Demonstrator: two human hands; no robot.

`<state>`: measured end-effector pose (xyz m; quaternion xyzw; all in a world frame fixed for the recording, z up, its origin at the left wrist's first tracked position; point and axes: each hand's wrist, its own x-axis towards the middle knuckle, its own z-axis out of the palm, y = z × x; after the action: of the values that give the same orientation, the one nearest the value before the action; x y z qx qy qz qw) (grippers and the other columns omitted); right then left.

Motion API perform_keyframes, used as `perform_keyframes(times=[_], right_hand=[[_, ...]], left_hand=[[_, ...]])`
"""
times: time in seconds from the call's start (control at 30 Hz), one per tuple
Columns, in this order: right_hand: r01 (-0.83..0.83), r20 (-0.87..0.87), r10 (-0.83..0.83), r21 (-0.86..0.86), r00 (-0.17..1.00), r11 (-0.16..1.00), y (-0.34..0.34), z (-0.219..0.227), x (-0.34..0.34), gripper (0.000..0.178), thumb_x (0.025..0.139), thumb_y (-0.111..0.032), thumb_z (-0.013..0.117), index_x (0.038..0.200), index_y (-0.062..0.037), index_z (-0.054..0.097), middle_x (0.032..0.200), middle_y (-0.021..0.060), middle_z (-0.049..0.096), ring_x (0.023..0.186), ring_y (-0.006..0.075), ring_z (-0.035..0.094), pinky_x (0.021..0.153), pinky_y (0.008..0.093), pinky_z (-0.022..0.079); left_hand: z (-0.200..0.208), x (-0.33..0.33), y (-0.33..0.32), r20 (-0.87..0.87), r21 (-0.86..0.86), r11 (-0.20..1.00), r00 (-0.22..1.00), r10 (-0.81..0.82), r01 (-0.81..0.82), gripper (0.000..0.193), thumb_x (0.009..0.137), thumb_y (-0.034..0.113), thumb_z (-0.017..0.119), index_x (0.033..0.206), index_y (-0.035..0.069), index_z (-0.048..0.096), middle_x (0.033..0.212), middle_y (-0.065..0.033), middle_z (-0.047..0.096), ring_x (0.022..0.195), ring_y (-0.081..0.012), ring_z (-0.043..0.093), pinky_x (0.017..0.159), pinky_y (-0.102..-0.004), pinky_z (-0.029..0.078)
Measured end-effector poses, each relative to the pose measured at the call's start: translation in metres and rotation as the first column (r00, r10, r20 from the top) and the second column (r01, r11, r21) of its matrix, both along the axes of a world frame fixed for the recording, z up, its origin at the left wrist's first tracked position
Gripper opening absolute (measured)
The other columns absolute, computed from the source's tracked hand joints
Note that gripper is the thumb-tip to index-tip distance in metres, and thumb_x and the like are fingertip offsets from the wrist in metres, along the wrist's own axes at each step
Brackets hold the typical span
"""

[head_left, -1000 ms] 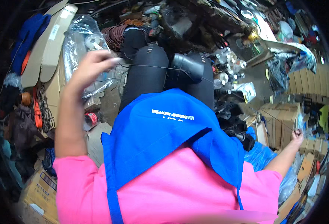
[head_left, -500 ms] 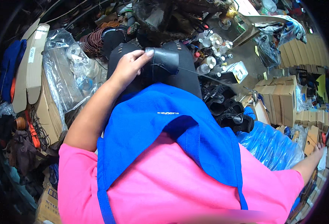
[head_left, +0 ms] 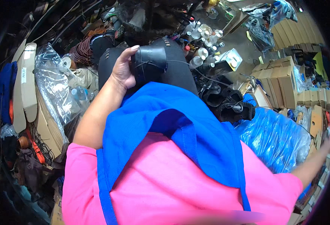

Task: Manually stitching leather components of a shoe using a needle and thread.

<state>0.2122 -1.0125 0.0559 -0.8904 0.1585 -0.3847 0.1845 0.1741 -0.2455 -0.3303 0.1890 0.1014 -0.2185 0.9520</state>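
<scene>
My left hand (head_left: pixel 124 69) is wrapped around the left edge of a curved, tube-like black leather piece (head_left: pixel 152 56) above my lap, thumb on top. What exactly the piece belongs to cannot be made out. A dark thread (head_left: pixel 206 77) loops across its front and leaves it to the right, bending slightly before I lose sight of it among the clutter. Far out at the right rim, with the arm stretched, my right hand (head_left: pixel 328 144) is smeared by motion; its fingers and anything in them are unclear.
Several white bottles (head_left: pixel 206 37) stand beyond my right knee. Black shoes (head_left: pixel 228 105) and a blue plastic-wrapped bundle (head_left: pixel 273 137) lie to the right, near cardboard boxes (head_left: pixel 275 84). On the left are clear plastic sheeting (head_left: pixel 52 90) and a cardboard piece (head_left: pixel 29 75).
My left hand has turned and shifted slightly left with the leather piece. The thread, straight before, now sags in a curve. My right hand has moved a little outward and blurred.
</scene>
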Motion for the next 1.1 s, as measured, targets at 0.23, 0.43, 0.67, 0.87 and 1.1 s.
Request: perform_keyframes(times=[0.23, 0.43, 0.67, 0.87, 1.1], right_hand=[[-0.603, -0.304, 0.764, 0.477, 0.57, 0.64, 0.36, -0.275, 0.045, 0.025, 0.088, -0.022, 0.059, 0.105, -0.006, 0.067, 0.088, -0.0017, 0.062, 0.075, 0.007, 0.053, 0.069, 0.0224, 0.043], [-0.428, -0.064, 0.996, 0.9, 0.061, 0.084, 0.521, -0.314, 0.022, 0.042, 0.09, -0.006, 0.052, 0.131, -0.0077, 0.048, 0.091, 0.0016, 0.061, 0.078, 0.0082, 0.057, 0.07, 0.0217, 0.048], [-0.336, -0.12, 0.987, 0.939, -0.108, 0.077, 0.548, -0.339, 0.036, 0.024, 0.089, -0.007, 0.054, 0.112, -0.0009, 0.061, 0.092, 0.0035, 0.062, 0.081, 0.0095, 0.06, 0.078, 0.0237, 0.048], [-0.469, -0.194, 0.966, 0.878, -0.171, 0.093, 0.57, -0.35, 0.048, 0.02, 0.088, -0.008, 0.056, 0.107, -0.0023, 0.063, 0.093, 0.0015, 0.063, 0.083, 0.009, 0.057, 0.079, 0.025, 0.048], [-0.402, -0.196, 0.954, 0.911, -0.228, 0.091, 0.585, -0.347, 0.049, 0.019, 0.087, -0.002, 0.055, 0.105, -0.0003, 0.062, 0.09, 0.0005, 0.063, 0.083, 0.0082, 0.057, 0.078, 0.0243, 0.047]], left_hand=[[0.001, -0.022, 0.018, -0.032, 0.102, 0.995, 0.999, -0.017, 0.02, 0.049, 0.085, 0.041, 0.06, 0.111, 0.0, 0.059, 0.103, -0.014, 0.065, 0.098, -0.0247, 0.062, 0.092, -0.0379, 0.046], [0.021, -0.04, 0.008, -0.011, 0.163, 0.985, 0.998, 0.06, -0.058, 0.054, 0.089, 0.044, 0.051, 0.123, 0.002, 0.051, 0.118, -0.0159, 0.058, 0.106, -0.0256, 0.058, 0.097, -0.0416, 0.042], [0.019, -0.025, 0.005, -0.053, 0.313, 0.941, 0.987, 0.151, -0.128, 0.05, 0.09, 0.044, 0.051, 0.119, 0.004, 0.054, 0.111, -0.0144, 0.061, 0.1, -0.0252, 0.061, 0.092, -0.0411, 0.046], [0.018, -0.018, 0.008, -0.088, 0.232, 0.968, 0.989, 0.119, -0.096, 0.045, 0.089, 0.041, 0.054, 0.112, 0.003, 0.057, 0.101, -0.0137, 0.064, 0.09, -0.0227, 0.063, 0.084, -0.0367, 0.051], [0.016, -0.016, 0.01, -0.086, 0.229, 0.97, 0.991, 0.105, -0.083, 0.046, 0.089, 0.043, 0.053, 0.11, 0.003, 0.058, 0.098, -0.0127, 0.065, 0.088, -0.0215, 0.064, 0.082, -0.0349, 0.051]])
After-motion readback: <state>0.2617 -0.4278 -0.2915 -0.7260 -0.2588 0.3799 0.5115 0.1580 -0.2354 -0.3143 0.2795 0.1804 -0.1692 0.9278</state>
